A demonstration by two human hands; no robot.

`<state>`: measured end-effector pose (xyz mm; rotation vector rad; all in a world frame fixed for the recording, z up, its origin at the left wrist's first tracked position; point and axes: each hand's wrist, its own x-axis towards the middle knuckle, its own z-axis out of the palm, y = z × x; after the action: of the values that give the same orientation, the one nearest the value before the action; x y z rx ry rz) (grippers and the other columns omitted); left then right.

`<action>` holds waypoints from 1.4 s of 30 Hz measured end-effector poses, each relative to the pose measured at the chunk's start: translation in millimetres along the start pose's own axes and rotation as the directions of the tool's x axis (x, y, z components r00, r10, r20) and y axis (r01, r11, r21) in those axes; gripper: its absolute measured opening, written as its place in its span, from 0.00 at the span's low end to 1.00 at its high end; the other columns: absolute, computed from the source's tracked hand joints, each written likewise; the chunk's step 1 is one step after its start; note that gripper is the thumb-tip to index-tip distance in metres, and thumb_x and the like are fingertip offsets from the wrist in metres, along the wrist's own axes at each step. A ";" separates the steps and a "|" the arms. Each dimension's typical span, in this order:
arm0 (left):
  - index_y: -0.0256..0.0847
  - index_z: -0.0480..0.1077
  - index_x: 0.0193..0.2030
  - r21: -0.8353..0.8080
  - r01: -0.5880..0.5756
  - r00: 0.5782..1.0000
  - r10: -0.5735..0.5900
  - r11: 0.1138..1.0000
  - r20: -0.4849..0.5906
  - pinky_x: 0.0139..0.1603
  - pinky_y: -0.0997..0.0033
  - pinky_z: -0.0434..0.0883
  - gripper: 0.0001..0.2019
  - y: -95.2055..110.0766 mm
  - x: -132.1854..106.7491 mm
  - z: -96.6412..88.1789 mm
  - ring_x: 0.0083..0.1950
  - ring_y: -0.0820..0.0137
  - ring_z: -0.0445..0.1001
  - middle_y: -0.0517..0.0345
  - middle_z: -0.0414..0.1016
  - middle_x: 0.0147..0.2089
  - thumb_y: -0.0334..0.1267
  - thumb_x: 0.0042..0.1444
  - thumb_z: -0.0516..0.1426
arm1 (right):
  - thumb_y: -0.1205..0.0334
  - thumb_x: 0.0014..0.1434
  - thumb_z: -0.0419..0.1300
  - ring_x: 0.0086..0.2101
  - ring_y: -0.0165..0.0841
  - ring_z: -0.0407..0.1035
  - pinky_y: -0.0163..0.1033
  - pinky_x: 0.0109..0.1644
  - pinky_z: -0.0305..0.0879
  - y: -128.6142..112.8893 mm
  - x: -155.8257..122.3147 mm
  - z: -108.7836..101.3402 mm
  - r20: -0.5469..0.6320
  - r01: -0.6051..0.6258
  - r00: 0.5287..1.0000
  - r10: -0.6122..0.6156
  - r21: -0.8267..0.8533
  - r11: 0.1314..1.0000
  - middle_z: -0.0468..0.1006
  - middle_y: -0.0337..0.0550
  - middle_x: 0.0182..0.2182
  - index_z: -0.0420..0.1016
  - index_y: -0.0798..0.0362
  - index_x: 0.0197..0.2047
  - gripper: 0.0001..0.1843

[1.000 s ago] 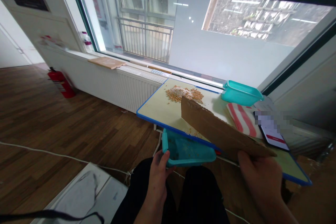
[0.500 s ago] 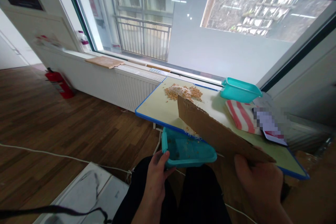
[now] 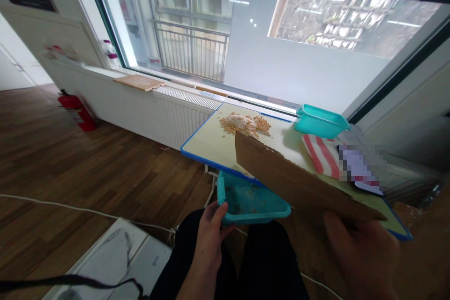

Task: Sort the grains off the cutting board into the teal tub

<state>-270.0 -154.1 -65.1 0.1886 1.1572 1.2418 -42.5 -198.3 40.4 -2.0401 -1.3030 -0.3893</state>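
Note:
My left hand (image 3: 210, 239) grips the near left corner of a teal plastic tray (image 3: 251, 204), holding it just under the front edge of a small blue-rimmed table (image 3: 211, 143). A few grains lie in the tray. My right hand (image 3: 362, 253) is closed on a long strip of brown cardboard (image 3: 291, 180), which stands on edge across the table top. The strip's far end sits close to a pile of tan grains mixed with white ones (image 3: 246, 124) at the back of the table.
A second teal tray (image 3: 321, 122) stands at the table's back right, beside a red-striped cloth (image 3: 321, 157) and a phone (image 3: 362, 173). Behind are a white radiator (image 3: 176, 117) and a big window. A red fire extinguisher (image 3: 75, 110) and a white cable (image 3: 70, 206) are on the wood floor.
The cardboard strip swept toward the front edge, pushing grains into the tray below, then lifted back toward the pile. My left hand kept the tray in place.

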 end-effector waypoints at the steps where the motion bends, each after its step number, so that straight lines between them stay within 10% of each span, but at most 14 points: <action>1: 0.36 0.73 0.46 0.001 -0.001 1.000 0.001 1.000 0.003 0.36 0.60 0.81 0.11 -0.1 0.1 -0.5 0.39 0.63 0.81 0.44 0.79 0.45 0.37 0.60 0.65 | 0.46 0.56 0.56 0.34 0.48 0.77 0.45 0.37 0.70 2.7 1.7 -1.0 -0.003 -0.016 1.000 0.016 0.002 1.000 0.78 0.45 0.24 0.79 0.48 0.32 0.17; 22: 0.35 0.72 0.47 0.015 -0.017 1.000 0.017 1.000 0.010 0.37 0.60 0.82 0.11 3.2 6.3 -5.4 0.40 0.63 0.80 0.43 0.79 0.44 0.38 0.61 0.63 | 0.50 0.49 0.54 0.33 0.43 0.77 0.43 0.41 0.72 -9.5 45.9 41.0 0.062 0.082 0.993 -0.097 0.211 0.974 0.79 0.43 0.25 0.79 0.50 0.31 0.17; 42: 0.37 0.70 0.45 0.006 -0.009 1.000 0.008 1.000 0.028 0.36 0.61 0.81 0.14 6.9 6.8 -8.3 0.40 0.64 0.77 0.48 0.76 0.42 0.43 0.57 0.65 | 0.45 0.41 0.57 0.27 0.46 0.77 0.46 0.34 0.73 0.3 41.1 22.2 0.076 -0.063 0.996 0.045 0.262 0.963 0.79 0.47 0.23 0.79 0.50 0.28 0.19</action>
<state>-281.6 -149.8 -68.3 0.2153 1.1372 1.2394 -25.8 -155.2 47.7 -1.8724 -1.2634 -0.1120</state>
